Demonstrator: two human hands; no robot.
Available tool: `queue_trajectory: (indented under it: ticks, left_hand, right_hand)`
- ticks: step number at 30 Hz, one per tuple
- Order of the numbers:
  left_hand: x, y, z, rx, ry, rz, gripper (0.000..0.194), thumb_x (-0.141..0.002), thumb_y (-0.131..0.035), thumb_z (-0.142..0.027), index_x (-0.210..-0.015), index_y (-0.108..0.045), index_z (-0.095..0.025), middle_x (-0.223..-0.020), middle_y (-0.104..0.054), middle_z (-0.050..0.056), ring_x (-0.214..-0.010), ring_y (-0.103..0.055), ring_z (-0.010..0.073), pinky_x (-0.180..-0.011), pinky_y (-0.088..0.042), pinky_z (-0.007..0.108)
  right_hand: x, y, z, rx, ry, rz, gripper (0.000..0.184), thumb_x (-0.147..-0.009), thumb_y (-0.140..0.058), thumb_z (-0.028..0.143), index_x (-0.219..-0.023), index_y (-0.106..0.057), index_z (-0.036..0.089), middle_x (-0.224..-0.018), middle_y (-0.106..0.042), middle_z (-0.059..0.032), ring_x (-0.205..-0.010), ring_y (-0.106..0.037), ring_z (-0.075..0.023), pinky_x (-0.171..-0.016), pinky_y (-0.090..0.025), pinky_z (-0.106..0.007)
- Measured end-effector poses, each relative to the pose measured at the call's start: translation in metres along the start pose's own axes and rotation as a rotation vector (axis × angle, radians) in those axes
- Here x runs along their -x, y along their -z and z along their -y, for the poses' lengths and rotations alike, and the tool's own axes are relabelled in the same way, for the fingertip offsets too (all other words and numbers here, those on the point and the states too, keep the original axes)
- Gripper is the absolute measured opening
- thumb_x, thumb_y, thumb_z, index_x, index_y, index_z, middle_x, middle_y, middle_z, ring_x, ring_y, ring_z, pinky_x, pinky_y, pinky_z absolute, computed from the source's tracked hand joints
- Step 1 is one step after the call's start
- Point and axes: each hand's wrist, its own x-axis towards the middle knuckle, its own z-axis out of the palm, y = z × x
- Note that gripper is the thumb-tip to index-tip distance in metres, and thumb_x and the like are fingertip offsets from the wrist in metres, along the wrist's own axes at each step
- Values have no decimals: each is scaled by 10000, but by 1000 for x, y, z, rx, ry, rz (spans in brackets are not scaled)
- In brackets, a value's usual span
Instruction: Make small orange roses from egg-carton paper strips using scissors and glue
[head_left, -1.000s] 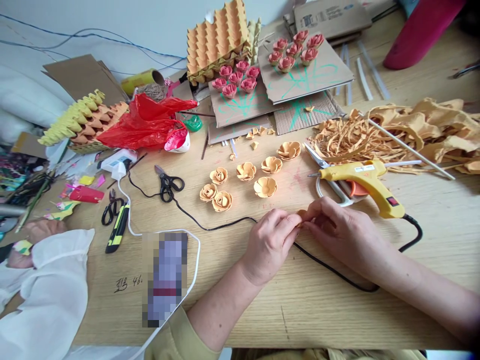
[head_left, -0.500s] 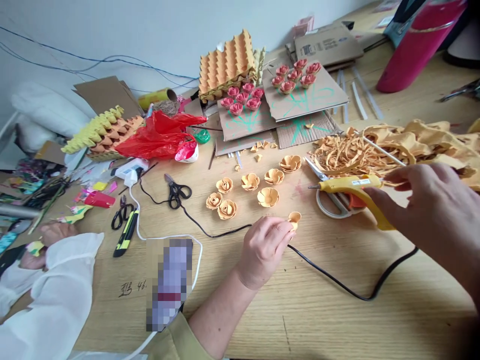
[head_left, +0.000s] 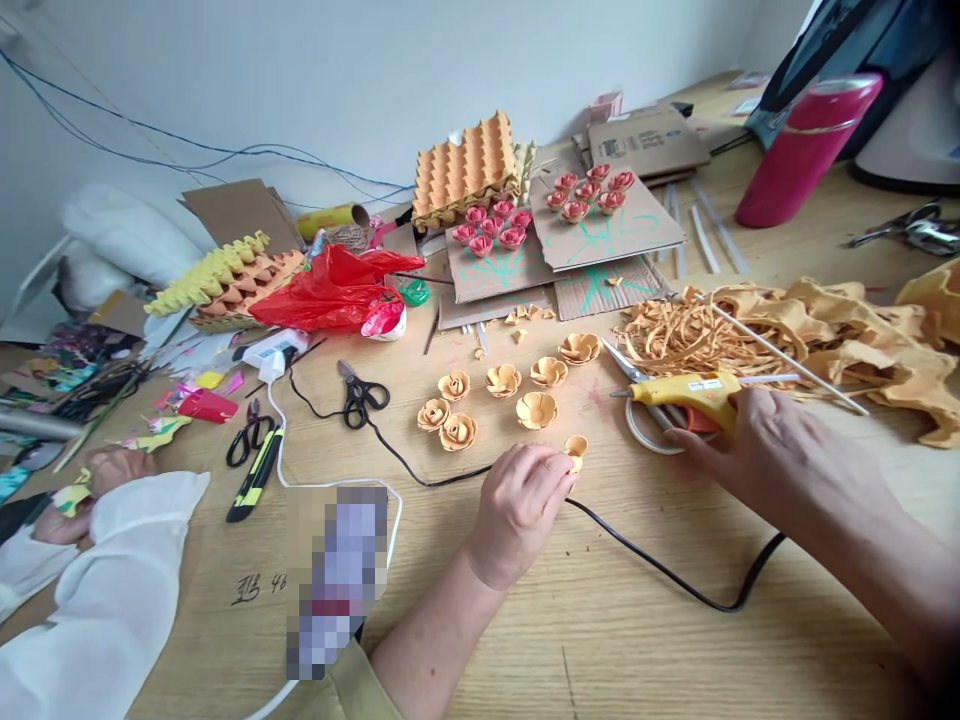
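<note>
1. While the left hand point(head_left: 525, 490) pinches one small petal point(head_left: 576, 447) by its lower part, a light hold seems best, so the rim stays uncrushed. The petal stands up at the fingertips, low over the table point(head_left: 637, 640) — whether it touches the wood cannot be told.
2. The right hand point(head_left: 787, 455) is wrapped around the handle of one glue gun point(head_left: 697, 395), well apart from the petal; how hard it squeezes does not show.
3. Since the nozzle point(head_left: 625, 393) points leftward, the left fingertips would do well to keep off it. The gun is best handled gently too, lest it snag its cord point(head_left: 731, 608) or the white scissors point(head_left: 622, 362) beneath it in view — one pair.
4. To the left lie one knife point(head_left: 256, 475), one pair of snips point(head_left: 253, 422) and one pair of black scissors point(head_left: 357, 398).
5. Just beyond the left hand are seven orange flowers point(head_left: 537, 410): three with rolled centres, four with open ones. A sleeve or wrist should be kept from brushing them.
6. Past the gun, the scraps point(head_left: 675, 335) are too tangled to count.
7. Farther back, two cards point(head_left: 652, 225) carry seven red flowers point(head_left: 491, 228) apiece, fourteen altogether.
8. Behind stand one pink flask point(head_left: 810, 150) and some stacked trays point(head_left: 465, 165), their number hidden.
</note>
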Motion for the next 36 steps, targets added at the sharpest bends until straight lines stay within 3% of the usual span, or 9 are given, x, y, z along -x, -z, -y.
queue_trajectory:
  ticks: [3, 7, 12, 16, 20, 22, 26, 30, 36]
  left_hand:
    - [0, 2, 0, 18, 14, -7, 82, -952, -592, -156, -991, -661, -179, -909, -703, 53, -828, -659, 160, -792, -571, 307]
    - [-1, 5, 0, 41, 40, -32, 72, -948, -598, -144, -980, -652, -179, -909, -700, 46, -840, -662, 158, -796, -577, 300]
    - [-2, 8, 3, 88, 77, -62, 55, -940, -612, -141, -966, -640, -179, -920, -704, 45, -863, -678, 153, -805, -580, 282]
    - [-1, 8, 6, 195, 168, -72, 55, -914, -658, -154, -955, -646, -188, -915, -699, 38, -852, -676, 145, -790, -569, 270]
    - [-1, 8, 9, 270, 213, -87, 55, -900, -677, -155, -940, -654, -183, -906, -695, 35, -807, -667, 127, -771, -553, 250]
    - [-2, 8, 9, 283, 219, -93, 52, -897, -678, -152, -937, -658, -180, -904, -697, 37, -804, -668, 127, -773, -551, 250]
    - [-2, 9, 9, 290, 229, -104, 55, -900, -672, -155, -945, -664, -184, -907, -700, 39, -818, -674, 139, -778, -555, 261]
    - [-2, 10, 9, 270, 236, -113, 39, -899, -674, -162, -930, -665, -184, -903, -703, 42, -833, -674, 148, -788, -555, 270]
    - [-3, 11, 10, 247, 232, -126, 47, -894, -680, -160, -932, -663, -183, -908, -706, 46, -856, -681, 155, -790, -555, 274]
  right_hand:
    - [-3, -5, -1, -39, -2, 10, 362, -926, -443, 577, -881, -427, 218, -804, -626, -156, -776, -640, -330, -629, -437, -387]
    - [-5, 6, 1, -129, -2, -109, 320, -909, -475, 555, -885, -386, 248, -861, -613, -144, -842, -628, -328, -654, -447, -390]
    - [-6, 31, 1, -364, -276, -5, 467, -746, -655, 645, -913, -437, 267, -692, -543, -16, -610, -544, -242, -532, -383, -337]
    - [-5, 25, -7, -795, -251, 110, 542, -649, -712, 726, -855, -544, 255, -659, -532, 3, -589, -485, -188, -520, -358, -315]
    - [-3, 21, -10, -1441, -285, 377, 454, -660, -777, 643, -832, -626, 251, -779, -645, -65, -704, -587, -226, -611, -482, -352]
    - [0, 26, -7, -1583, -299, 455, 394, -691, -772, 607, -820, -648, 256, -709, -621, -59, -614, -555, -200, -539, -463, -334]
    - [6, 33, 2, -1591, -122, 574, 385, -798, -647, 620, -782, -660, 236, -558, -503, -19, -481, -422, -151, -434, -358, -305]
    - [12, 30, 11, -1523, 21, 610, 449, -879, -529, 626, -920, -712, 218, -615, -556, -29, -504, -457, -158, -479, -383, -316]
    - [20, 29, 22, -1406, -30, 693, 461, -925, -478, 633, -1001, -689, 230, -674, -615, -25, -600, -547, -176, -600, -427, -313]
